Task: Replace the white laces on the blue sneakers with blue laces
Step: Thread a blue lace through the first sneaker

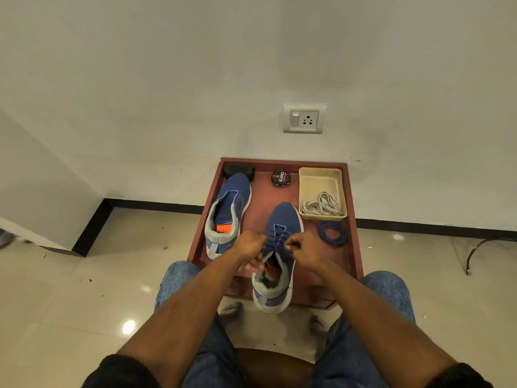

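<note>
Black sleeves (126, 369), blue jeans (389, 292)

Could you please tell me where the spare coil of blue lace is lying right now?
In the head view, the coiled blue lace lies on the right side of the red table, just in front of the beige tray holding white laces, right of the near sneaker.

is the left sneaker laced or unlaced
Unlaced. The left sneaker shows no lace across its open throat; a coiled blue lace lies unused on the table.

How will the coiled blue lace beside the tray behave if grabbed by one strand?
The blue lace is thin cord in a loose, untied coil, so it will likely flop and unwind. It looks light, and would probably drag across the red table rather than roll.
</note>
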